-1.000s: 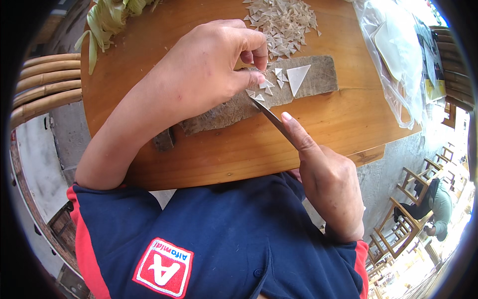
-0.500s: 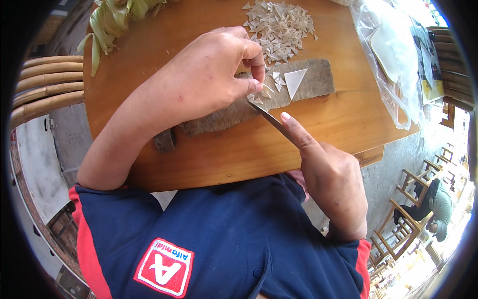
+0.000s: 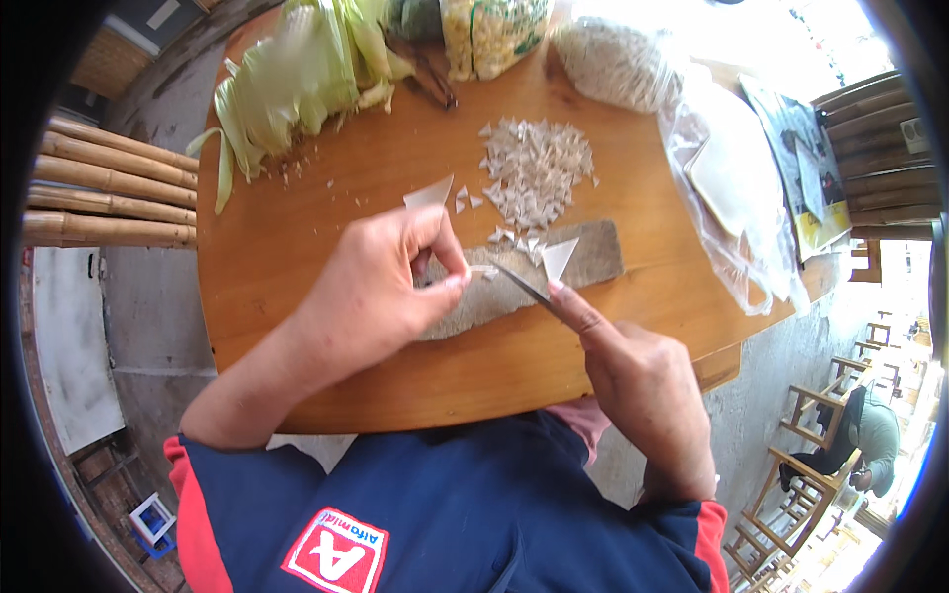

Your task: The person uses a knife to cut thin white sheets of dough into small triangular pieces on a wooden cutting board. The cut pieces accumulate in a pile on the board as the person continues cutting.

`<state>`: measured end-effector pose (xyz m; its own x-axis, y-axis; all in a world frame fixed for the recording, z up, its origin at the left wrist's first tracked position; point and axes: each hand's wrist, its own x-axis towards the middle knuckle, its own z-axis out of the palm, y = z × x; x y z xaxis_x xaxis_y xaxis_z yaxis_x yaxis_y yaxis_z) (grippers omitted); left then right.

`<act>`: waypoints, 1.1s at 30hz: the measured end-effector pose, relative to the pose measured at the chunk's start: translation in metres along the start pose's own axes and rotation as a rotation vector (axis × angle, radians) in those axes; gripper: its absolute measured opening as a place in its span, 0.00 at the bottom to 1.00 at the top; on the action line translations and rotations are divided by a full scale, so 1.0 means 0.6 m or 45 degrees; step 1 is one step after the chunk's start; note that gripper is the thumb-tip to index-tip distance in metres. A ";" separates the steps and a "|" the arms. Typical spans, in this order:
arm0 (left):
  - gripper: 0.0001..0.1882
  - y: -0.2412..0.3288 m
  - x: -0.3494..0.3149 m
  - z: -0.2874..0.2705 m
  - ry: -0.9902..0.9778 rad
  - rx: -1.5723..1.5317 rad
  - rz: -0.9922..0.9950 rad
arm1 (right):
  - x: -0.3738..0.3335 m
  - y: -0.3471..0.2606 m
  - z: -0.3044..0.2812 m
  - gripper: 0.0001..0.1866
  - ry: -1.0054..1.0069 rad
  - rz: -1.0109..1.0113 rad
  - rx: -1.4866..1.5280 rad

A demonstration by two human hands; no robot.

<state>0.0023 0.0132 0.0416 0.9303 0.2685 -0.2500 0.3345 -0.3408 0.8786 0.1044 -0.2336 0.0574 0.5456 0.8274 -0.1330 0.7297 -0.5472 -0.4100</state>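
My left hand [image 3: 381, 272] pinches a thin white strip [image 3: 480, 269] between thumb and fingertips, over a worn grey-brown board [image 3: 598, 252]. In my right hand [image 3: 643, 361] is a knife [image 3: 534, 290] with a narrow dark blade. Its tip is beside the strip, my index finger lies along the back, and the handle is hidden in my palm. A larger white triangle [image 3: 560, 259] rests on the board near the blade, with small cut pieces [image 3: 532, 245] next to it. Just beyond the board lies a heap of small white triangles [image 3: 539, 168]. Another white triangle [image 3: 428, 192] lies beyond my left hand.
Pale green corn husks [image 3: 297, 84] cover the table's far left. At the back stand a bag of yellow kernels [image 3: 494, 38] and a filled clear bag [image 3: 618, 64]. A plastic bag with white sheets [image 3: 727, 183] lies at the right edge. A person [image 3: 875, 435] sits beyond, among wooden chairs.
The view has shifted, showing more of the table's far side. My left fingertips have drawn leftward from the knife tip, still pinching. The right hand keeps its hold on the knife.
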 end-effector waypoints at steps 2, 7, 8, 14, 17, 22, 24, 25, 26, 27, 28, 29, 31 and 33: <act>0.06 -0.001 -0.007 0.018 0.129 0.151 0.256 | -0.002 0.005 0.002 0.30 -0.012 0.051 0.012; 0.06 -0.020 -0.015 0.026 0.177 0.269 0.417 | -0.005 0.016 0.011 0.29 0.098 0.067 0.284; 0.06 -0.020 -0.017 0.025 0.178 0.326 0.435 | -0.003 0.019 0.014 0.30 0.116 0.061 0.349; 0.07 -0.051 -0.014 0.059 0.245 0.361 0.542 | -0.004 0.039 0.042 0.27 -0.141 0.366 1.168; 0.07 -0.053 -0.016 0.061 0.289 0.438 0.580 | -0.005 0.055 0.044 0.25 -0.219 0.398 1.692; 0.06 -0.065 -0.015 0.067 0.358 0.485 0.654 | -0.017 0.118 0.061 0.27 -0.145 0.207 2.112; 0.05 -0.067 -0.013 0.070 0.396 0.515 0.686 | -0.017 0.120 0.060 0.29 -0.149 0.143 2.286; 0.05 -0.066 -0.013 0.070 0.414 0.533 0.700 | -0.016 0.120 0.058 0.30 -0.123 0.138 2.215; 0.05 -0.067 -0.017 0.070 0.412 0.538 0.709 | -0.017 0.123 0.060 0.30 -0.157 0.118 2.213; 0.05 -0.064 -0.018 0.068 0.410 0.541 0.720 | -0.015 0.128 0.060 0.30 -0.189 0.096 2.210; 0.05 -0.061 -0.015 0.063 0.409 0.545 0.732 | -0.009 0.133 0.057 0.30 -0.220 0.074 2.206; 0.05 -0.062 -0.014 0.063 0.417 0.550 0.738 | -0.006 0.139 0.060 0.31 -0.221 0.054 2.198; 0.06 -0.065 -0.012 0.060 0.393 0.532 0.705 | -0.003 0.134 0.056 0.31 -0.188 0.063 2.200; 0.08 -0.064 -0.023 0.055 0.343 0.551 0.650 | -0.001 0.127 0.056 0.30 -0.165 0.118 2.266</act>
<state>-0.0182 -0.0069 -0.0023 0.9356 0.1746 0.3069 -0.0503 -0.7943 0.6054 0.1456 -0.2717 -0.0040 0.4581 0.8566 -0.2373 -0.6262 0.1215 -0.7702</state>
